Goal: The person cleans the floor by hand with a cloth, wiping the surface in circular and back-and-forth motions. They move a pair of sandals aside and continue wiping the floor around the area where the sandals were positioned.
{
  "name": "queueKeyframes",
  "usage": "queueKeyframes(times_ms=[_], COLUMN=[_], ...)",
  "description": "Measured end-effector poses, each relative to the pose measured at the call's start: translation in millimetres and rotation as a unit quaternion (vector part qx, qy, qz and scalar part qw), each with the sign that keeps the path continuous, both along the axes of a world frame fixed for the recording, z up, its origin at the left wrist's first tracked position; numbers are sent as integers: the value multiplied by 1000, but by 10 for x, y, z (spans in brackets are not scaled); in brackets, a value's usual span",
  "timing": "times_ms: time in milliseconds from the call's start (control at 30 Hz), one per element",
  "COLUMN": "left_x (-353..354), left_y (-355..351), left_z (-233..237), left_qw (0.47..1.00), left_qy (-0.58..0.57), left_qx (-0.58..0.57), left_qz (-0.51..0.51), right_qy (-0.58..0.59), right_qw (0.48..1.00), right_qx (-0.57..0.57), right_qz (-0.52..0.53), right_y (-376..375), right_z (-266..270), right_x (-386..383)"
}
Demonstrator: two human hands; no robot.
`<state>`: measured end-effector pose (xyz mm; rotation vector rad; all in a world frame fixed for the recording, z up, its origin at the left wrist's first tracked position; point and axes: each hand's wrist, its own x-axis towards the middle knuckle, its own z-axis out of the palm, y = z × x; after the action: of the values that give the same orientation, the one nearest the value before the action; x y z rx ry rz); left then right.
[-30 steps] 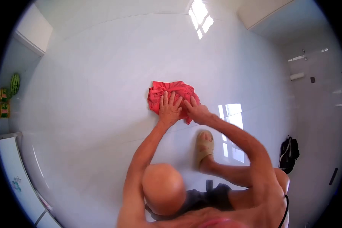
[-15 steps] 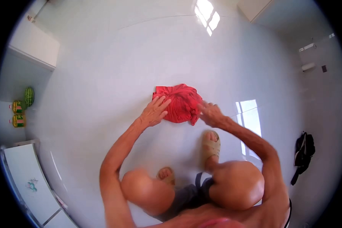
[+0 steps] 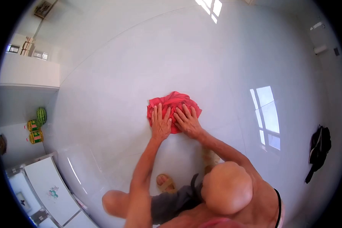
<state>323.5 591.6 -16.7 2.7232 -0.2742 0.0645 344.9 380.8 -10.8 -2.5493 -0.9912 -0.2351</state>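
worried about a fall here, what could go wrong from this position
Both the left hand and right hand press flat on the crumpled red cloth; on the glossy white tiled floor it may slide and pitch the squatting person forward.
The tan open sandal might also lose grip on that shiny surface.

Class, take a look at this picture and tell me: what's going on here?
A person squats on a glossy white floor, a tan sandal showing underneath. Both hands lie flat, fingers spread, side by side on a bunched red cloth on the floor: the left hand on its left part, the right hand on its right. Neither hand closes around it.
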Motion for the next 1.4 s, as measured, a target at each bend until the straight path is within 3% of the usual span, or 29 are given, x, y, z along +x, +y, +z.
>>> queueKeyframes(times_ms=[133,233,433,533,667,800,900,1100,1233,1400], left_x=[-94,-59,302,540,910,1310,1412,630,142,104], left_y=[-222,-305,-1643,-1884,-1801,-1476,-926,245,267,-178], left_z=[15,57,113,77,-28,-70,-123,-218,-276,-358], left_qw=[997,997,977,979,984,996,999,980,953,939], left_qy=[-7,-10,-2,-22,-54,-66,-30,33,41,9], left_qx=[-42,-69,-156,-141,-102,-45,-3,64,53,50], left_qz=[62,13,-143,-147,-132,-42,17,187,296,340], right_qy=[26,25,-1,-7,-47,-43,-20,9,-16,13], right_qw=[1000,999,989,980,982,979,986,994,995,990], right_qx=[3,-23,-19,-25,13,27,63,105,47,89], right_qz=[-5,-22,-147,-198,-181,-199,-154,10,85,108], right_y=[-73,-257,-1565,-1619,-1462,-958,-385,870,980,596], right_z=[17,87,10,44,11,-82,-254,-317,-178,-175], right_x=[2,-70,-317,-156,332,920,1180,892,612,652])
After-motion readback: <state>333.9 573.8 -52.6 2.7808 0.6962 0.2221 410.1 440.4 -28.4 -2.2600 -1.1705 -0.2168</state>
